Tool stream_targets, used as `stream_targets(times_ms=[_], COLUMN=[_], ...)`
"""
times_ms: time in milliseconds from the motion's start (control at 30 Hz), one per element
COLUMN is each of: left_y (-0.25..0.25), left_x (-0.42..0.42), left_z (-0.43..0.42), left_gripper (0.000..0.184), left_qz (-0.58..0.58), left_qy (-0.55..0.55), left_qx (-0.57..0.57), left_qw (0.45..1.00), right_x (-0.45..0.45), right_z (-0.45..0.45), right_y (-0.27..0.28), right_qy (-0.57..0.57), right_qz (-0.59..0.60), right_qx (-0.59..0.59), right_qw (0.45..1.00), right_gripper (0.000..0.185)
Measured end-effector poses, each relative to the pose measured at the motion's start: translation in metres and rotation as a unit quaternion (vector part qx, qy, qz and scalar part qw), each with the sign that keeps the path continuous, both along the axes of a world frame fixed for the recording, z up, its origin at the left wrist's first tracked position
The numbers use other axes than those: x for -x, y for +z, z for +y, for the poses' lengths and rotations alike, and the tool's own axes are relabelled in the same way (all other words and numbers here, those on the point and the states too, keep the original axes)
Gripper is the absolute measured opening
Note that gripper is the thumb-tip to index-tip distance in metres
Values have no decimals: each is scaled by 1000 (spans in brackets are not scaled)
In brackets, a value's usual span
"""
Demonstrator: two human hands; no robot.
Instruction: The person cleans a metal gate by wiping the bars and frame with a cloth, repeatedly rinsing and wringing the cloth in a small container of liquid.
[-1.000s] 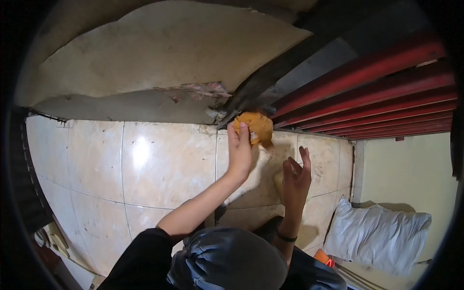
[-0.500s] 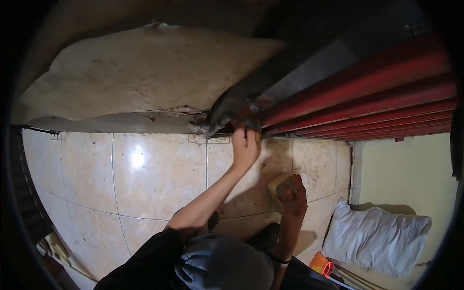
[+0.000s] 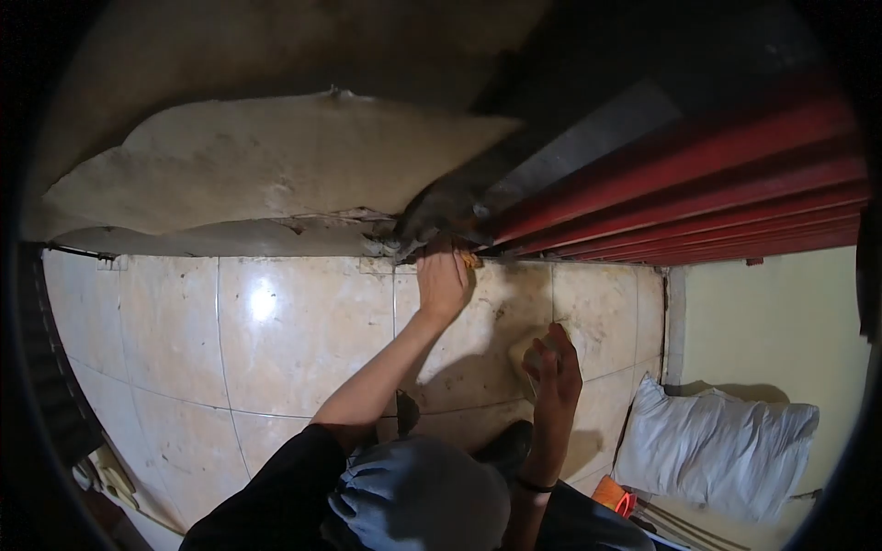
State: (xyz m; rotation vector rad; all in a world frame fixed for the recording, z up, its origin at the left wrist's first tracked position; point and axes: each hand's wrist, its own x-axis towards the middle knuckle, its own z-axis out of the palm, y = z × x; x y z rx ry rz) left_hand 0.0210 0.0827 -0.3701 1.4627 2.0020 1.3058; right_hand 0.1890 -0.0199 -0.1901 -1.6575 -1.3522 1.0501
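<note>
One orange cloth (image 3: 471, 261) is pinched in the left hand (image 3: 443, 283) at the far edge of the tiled floor (image 3: 312, 331), beside the lower end of the red slats (image 3: 661, 193); its greater part is hidden. The fingers of the right hand (image 3: 557, 367) are bent over one pale yellowish object (image 3: 524, 356); whether it is gripped cannot be told. One dark band (image 3: 535, 486) is worn on the right wrist. One white sack (image 3: 717, 452) is seen near the floor's right edge.
</note>
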Motion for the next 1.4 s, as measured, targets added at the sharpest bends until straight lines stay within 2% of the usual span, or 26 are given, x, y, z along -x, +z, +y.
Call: stream_targets(times_ms=[67,133,200,300,400,467,533,600,667,700,733,800,833,867,933,1033,1067,1100,1133,1167,1200,1233,1267,1300,1333,1400], left_y=[3,17,42,88,153,136,123,75,22,30,21,12,28,19,-11,-11,-1,13,30,51,70,79,88,93,102,120], left_x=[-3,-12,-16,-24,-36,-46,-32,-24,-14,-1,11,28,31,26,6,-31,-41,-46,-45,-40,-34,-24,-14,-3,7,24], left_z=[4,9,15,12,23,29,31,27,11,0,-5,-8,-5,-13,-48,-93,-101,-113,-120,-117,-115,-117,-118,-117,-117,-123], left_gripper=[28,27,25,19,17,19,20,18,29,33,33,32,30,30,26,21,20,19,19,21,23,24,25,24,24,24], left_qz=[24,-137,-147,-355,-317,-373,-211,-201,-77,9,10,159,128,131,195,84,-91,-263,-267,-434,-582,-557,-531,-365,-183,-186], left_qy=[23,56,88,65,97,91,45,35,22,-7,-7,-68,-155,-157,-163,-165,-130,-91,-94,-156,-213,-230,-245,-228,-198,-196], left_qx=[-67,-36,-87,-153,-286,-201,-291,-298,-120,-5,-3,-41,189,191,-94,-145,-56,44,47,112,172,168,164,69,-31,31], left_qw=[997,988,981,920,899,901,932,932,990,1000,1000,984,961,960,963,972,986,960,958,880,766,780,794,900,962,962], right_x=[3,6,1,5,9,8,8,7,9,9,10,13,14,18,23,3,-14,-35,-30,-24,18,41,36,26,26,43], right_z=[-7,-10,-9,-15,-12,-14,-13,-13,-13,-12,-12,-15,-16,-16,-16,-7,-15,-35,-39,-43,-43,-43,-41,-40,-36,-31], right_y=[7,10,7,16,21,22,23,24,23,23,22,21,21,19,16,-38,-84,-139,-141,-142,-92,-62,-66,-74,-69,-45], right_qy=[-5,-13,-8,-18,-22,-24,-19,-24,-25,-24,-23,-15,-7,-11,-16,37,29,55,75,89,-26,-135,-133,-105,-78,-83], right_qz=[1,37,37,45,52,47,32,48,68,60,51,61,73,76,100,-33,-34,-164,-228,-291,88,453,453,422,389,397], right_qx=[9,12,4,11,12,13,18,16,16,14,13,6,-4,-1,16,21,21,-39,-71,-105,21,146,142,164,186,193], right_qw=[1000,999,999,999,998,999,999,998,997,998,998,998,997,997,995,999,999,984,968,947,996,869,870,885,899,893], right_gripper=[60,64,65,67,68,68,67,66,65,64,63,63,62,62,53,53,53,53,52,52,51,50,50,49,48,45])
